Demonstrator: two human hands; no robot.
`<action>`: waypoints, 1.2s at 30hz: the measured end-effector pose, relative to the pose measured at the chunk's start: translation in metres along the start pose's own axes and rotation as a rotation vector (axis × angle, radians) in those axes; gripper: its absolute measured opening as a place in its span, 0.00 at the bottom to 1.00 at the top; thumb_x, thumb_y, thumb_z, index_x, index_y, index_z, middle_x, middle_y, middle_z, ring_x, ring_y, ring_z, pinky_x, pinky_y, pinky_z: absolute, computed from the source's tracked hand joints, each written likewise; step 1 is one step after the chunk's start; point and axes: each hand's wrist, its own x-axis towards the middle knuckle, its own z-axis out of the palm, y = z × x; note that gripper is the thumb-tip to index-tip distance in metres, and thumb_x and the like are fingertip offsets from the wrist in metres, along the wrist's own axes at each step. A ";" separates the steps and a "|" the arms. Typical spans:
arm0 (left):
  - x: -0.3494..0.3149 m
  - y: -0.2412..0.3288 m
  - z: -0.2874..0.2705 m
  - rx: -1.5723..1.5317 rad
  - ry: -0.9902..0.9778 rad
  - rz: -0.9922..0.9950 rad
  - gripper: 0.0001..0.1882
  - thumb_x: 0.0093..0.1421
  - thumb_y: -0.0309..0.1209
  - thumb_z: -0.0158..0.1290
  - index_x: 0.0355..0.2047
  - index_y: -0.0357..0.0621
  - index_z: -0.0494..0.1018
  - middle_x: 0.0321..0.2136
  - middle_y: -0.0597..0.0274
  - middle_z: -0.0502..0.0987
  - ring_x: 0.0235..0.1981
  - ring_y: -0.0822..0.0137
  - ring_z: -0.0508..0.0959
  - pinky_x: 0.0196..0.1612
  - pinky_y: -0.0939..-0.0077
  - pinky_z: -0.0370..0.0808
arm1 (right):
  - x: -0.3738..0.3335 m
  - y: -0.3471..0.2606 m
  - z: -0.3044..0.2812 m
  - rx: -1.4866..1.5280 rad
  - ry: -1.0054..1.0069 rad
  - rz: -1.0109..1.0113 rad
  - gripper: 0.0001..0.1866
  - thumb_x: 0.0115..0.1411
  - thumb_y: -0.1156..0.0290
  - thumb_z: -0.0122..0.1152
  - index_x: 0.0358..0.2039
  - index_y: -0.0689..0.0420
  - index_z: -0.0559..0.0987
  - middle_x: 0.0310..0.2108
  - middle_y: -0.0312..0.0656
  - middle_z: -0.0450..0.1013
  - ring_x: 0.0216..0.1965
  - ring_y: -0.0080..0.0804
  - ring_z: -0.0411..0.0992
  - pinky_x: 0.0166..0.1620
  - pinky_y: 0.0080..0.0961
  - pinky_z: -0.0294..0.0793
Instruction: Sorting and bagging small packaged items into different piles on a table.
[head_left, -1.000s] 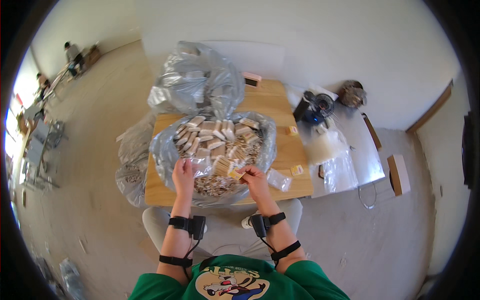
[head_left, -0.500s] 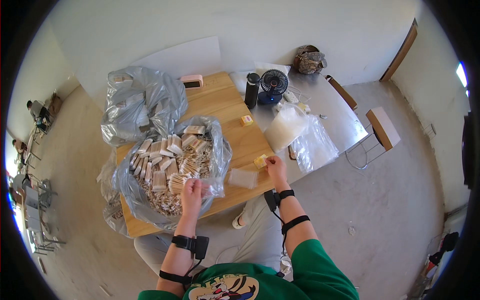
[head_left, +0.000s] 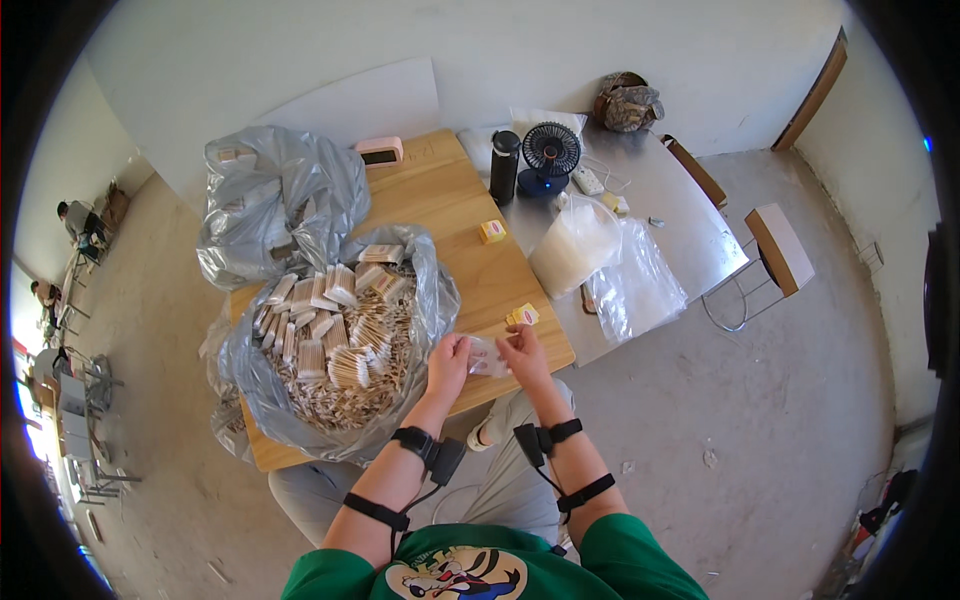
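Observation:
My left hand (head_left: 449,362) is closed on one side of a small clear plastic bag (head_left: 484,354) at the table's near edge. On the bag's other side, the fingers of my right hand (head_left: 526,357) pinch its edge; whether a small card is also in them is hidden. Just beyond my right fingers lies a small stack of yellow cards (head_left: 522,315). Left of my hands stands a grey plastic sack (head_left: 440,290), turned open, full of loose cotton swabs (head_left: 345,405) with bundled packs of swabs (head_left: 340,285) on top.
A second grey sack (head_left: 285,190) sits behind. Farther off are a yellow box (head_left: 492,231), a pink clock (head_left: 380,152), a black bottle (head_left: 504,167) and a fan (head_left: 550,160). Clear bags (head_left: 635,280) lie on the metal table (head_left: 690,215); a stool (head_left: 780,250) stands right.
My left hand has moved right from the swabs with the clear bag. My right hand has left the yellow cards and come in to the bag, so both hands now meet there.

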 end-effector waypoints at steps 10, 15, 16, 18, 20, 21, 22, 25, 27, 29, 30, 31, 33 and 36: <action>-0.039 0.042 -0.039 0.041 0.007 0.277 0.09 0.60 0.22 0.44 0.41 0.35 0.64 0.33 0.53 0.75 0.34 0.67 0.78 0.39 0.78 0.74 | -0.017 -0.011 0.014 -0.736 0.163 -0.292 0.15 0.47 0.75 0.59 0.37 0.60 0.70 0.35 0.47 0.69 0.41 0.42 0.67 0.42 0.35 0.66; -0.047 0.021 -0.100 -0.100 0.253 0.282 0.06 0.60 0.21 0.43 0.37 0.38 0.68 0.31 0.55 0.76 0.33 0.68 0.77 0.35 0.77 0.73 | -0.025 -0.021 0.037 -1.045 0.128 -0.690 0.19 0.49 0.70 0.59 0.43 0.59 0.70 0.49 0.49 0.65 0.55 0.45 0.59 0.54 0.43 0.57; -0.047 0.017 -0.114 0.017 0.339 0.278 0.05 0.57 0.20 0.46 0.35 0.38 0.69 0.31 0.54 0.75 0.32 0.62 0.76 0.35 0.73 0.72 | -0.026 -0.019 0.043 -1.130 0.019 -0.722 0.22 0.50 0.67 0.57 0.46 0.58 0.69 0.53 0.49 0.62 0.58 0.45 0.56 0.57 0.44 0.54; -0.043 0.002 -0.142 0.193 0.473 0.343 0.06 0.55 0.20 0.47 0.34 0.38 0.69 0.31 0.53 0.74 0.32 0.59 0.75 0.36 0.70 0.72 | -0.027 -0.009 0.053 -1.269 -0.165 -0.686 0.28 0.55 0.58 0.50 0.55 0.56 0.64 0.60 0.48 0.55 0.62 0.44 0.49 0.61 0.47 0.46; -0.042 -0.005 -0.167 0.423 0.587 0.376 0.10 0.50 0.19 0.50 0.34 0.39 0.70 0.34 0.51 0.72 0.36 0.50 0.72 0.41 0.64 0.69 | -0.029 0.003 0.057 -1.261 -0.184 -0.682 0.28 0.56 0.58 0.49 0.55 0.55 0.64 0.60 0.48 0.54 0.63 0.44 0.48 0.61 0.47 0.46; -0.043 -0.009 -0.178 0.423 0.611 0.368 0.10 0.50 0.19 0.50 0.34 0.39 0.70 0.34 0.51 0.72 0.36 0.50 0.72 0.41 0.64 0.69 | -0.031 0.005 0.060 -1.253 -0.194 -0.661 0.27 0.57 0.57 0.48 0.56 0.55 0.63 0.60 0.48 0.54 0.63 0.44 0.47 0.61 0.48 0.45; -0.042 -0.016 -0.187 0.505 0.652 0.360 0.10 0.50 0.20 0.50 0.34 0.39 0.70 0.36 0.51 0.72 0.38 0.50 0.71 0.42 0.63 0.69 | -0.031 0.007 0.062 -1.303 -0.228 -0.612 0.30 0.58 0.55 0.45 0.59 0.54 0.59 0.62 0.46 0.51 0.64 0.41 0.45 0.63 0.48 0.40; -0.038 -0.029 -0.207 0.571 0.691 0.285 0.13 0.48 0.23 0.52 0.36 0.39 0.69 0.40 0.50 0.70 0.44 0.48 0.68 0.47 0.60 0.66 | -0.032 0.009 0.065 -1.332 -0.197 -0.629 0.31 0.59 0.54 0.45 0.60 0.53 0.58 0.62 0.46 0.50 0.65 0.41 0.44 0.63 0.47 0.39; -0.037 -0.036 -0.214 0.679 0.688 0.111 0.18 0.47 0.26 0.55 0.40 0.40 0.68 0.43 0.49 0.69 0.45 0.48 0.67 0.48 0.59 0.65 | -0.033 0.006 0.068 -1.373 -0.222 -0.629 0.32 0.59 0.53 0.44 0.61 0.53 0.56 0.63 0.46 0.49 0.65 0.42 0.44 0.63 0.47 0.38; -0.034 -0.046 -0.222 0.718 0.613 0.017 0.22 0.45 0.29 0.57 0.42 0.40 0.66 0.44 0.49 0.68 0.47 0.47 0.66 0.50 0.58 0.64 | -0.034 0.001 0.073 -1.362 -0.270 -0.573 0.29 0.60 0.57 0.45 0.58 0.57 0.59 0.62 0.49 0.49 0.64 0.46 0.44 0.63 0.46 0.42; -0.033 -0.039 -0.220 0.738 0.556 -0.014 0.23 0.45 0.29 0.58 0.43 0.40 0.66 0.43 0.50 0.68 0.47 0.48 0.66 0.50 0.58 0.64 | -0.031 0.001 0.070 -1.374 -0.266 -0.584 0.29 0.60 0.57 0.45 0.58 0.57 0.59 0.62 0.49 0.49 0.64 0.46 0.44 0.63 0.46 0.42; -0.032 -0.032 -0.219 0.758 0.498 -0.043 0.24 0.44 0.29 0.58 0.43 0.40 0.65 0.43 0.50 0.68 0.48 0.49 0.66 0.50 0.58 0.64 | -0.026 0.001 0.068 -1.248 -0.217 -0.537 0.27 0.58 0.60 0.48 0.56 0.57 0.61 0.60 0.49 0.53 0.62 0.46 0.48 0.62 0.44 0.46; -0.030 -0.033 -0.222 0.730 0.512 -0.076 0.25 0.43 0.28 0.58 0.44 0.41 0.64 0.42 0.51 0.69 0.48 0.49 0.66 0.50 0.58 0.64 | -0.023 -0.004 0.069 -1.128 -0.177 -0.505 0.26 0.56 0.64 0.52 0.54 0.57 0.64 0.58 0.49 0.57 0.61 0.46 0.52 0.61 0.42 0.49; -0.033 -0.035 -0.231 0.700 0.552 -0.097 0.26 0.43 0.28 0.59 0.43 0.43 0.64 0.42 0.50 0.69 0.46 0.49 0.68 0.48 0.57 0.65 | -0.034 -0.023 0.074 -0.868 -0.046 -0.527 0.19 0.53 0.72 0.54 0.46 0.59 0.69 0.49 0.52 0.65 0.53 0.50 0.62 0.53 0.40 0.62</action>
